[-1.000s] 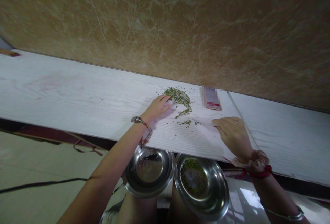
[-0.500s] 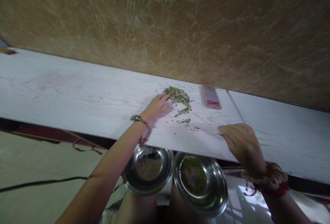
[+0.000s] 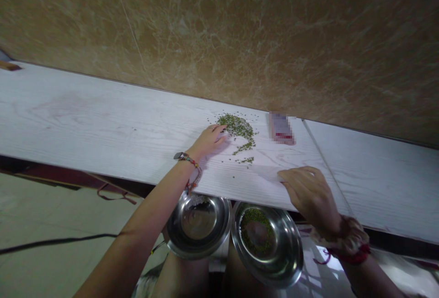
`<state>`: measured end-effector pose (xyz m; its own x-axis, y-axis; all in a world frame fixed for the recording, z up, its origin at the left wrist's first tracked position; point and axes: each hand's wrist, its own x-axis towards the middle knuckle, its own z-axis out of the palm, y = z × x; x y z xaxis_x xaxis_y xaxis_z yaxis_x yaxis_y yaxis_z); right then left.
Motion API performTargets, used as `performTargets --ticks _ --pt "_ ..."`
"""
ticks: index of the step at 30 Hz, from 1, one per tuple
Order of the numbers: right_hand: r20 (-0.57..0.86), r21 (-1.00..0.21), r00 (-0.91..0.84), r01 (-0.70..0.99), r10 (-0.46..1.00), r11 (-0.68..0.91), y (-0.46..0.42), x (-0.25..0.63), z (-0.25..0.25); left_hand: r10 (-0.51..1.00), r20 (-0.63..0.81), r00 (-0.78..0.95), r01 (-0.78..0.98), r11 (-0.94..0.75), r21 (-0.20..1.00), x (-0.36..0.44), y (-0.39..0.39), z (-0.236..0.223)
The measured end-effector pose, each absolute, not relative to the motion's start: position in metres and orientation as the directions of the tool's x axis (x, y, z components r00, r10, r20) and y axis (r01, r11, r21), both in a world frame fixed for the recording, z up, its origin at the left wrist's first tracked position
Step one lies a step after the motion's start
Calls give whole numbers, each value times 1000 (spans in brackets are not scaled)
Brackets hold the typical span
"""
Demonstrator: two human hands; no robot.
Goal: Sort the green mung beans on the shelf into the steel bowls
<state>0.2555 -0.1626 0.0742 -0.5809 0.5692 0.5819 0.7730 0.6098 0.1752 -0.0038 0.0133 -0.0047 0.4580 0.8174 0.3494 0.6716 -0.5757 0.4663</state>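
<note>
A loose patch of small green mung beans (image 3: 240,126) lies on the white wood-grain tabletop (image 3: 103,115), thinning out toward the front. At its left edge rests my left hand (image 3: 208,140), fingers stretched out and touching the nearest beans. My right hand (image 3: 307,190) is closed on a thin, whitish, flat sheet (image 3: 265,172), which points left along the table at the front end of the beans. The sheet is pale and blurred against the table, so its material is unclear.
Two steel bowls sit below the table edge at my lap. The left bowl (image 3: 224,225) has some whitish bits in it; the right bowl (image 3: 291,247) holds green beans. A pixelated phone-like object (image 3: 281,128) lies near the marbled wall (image 3: 219,37).
My right hand has moved left with the sheet. The few beans at the front right of the patch no longer show. My left hand has stayed in place.
</note>
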Motion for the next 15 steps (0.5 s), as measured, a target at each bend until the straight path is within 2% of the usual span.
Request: performTargets --ticks 8,15 --pt "586 224 -561 806 585 548 -161 256 77 822 317 473 691 -569 445 -3 13 -4" --pt "575 222 -570 799 587 559 -158 250 71 819 321 476 685 -574 449 -4 11 -1"
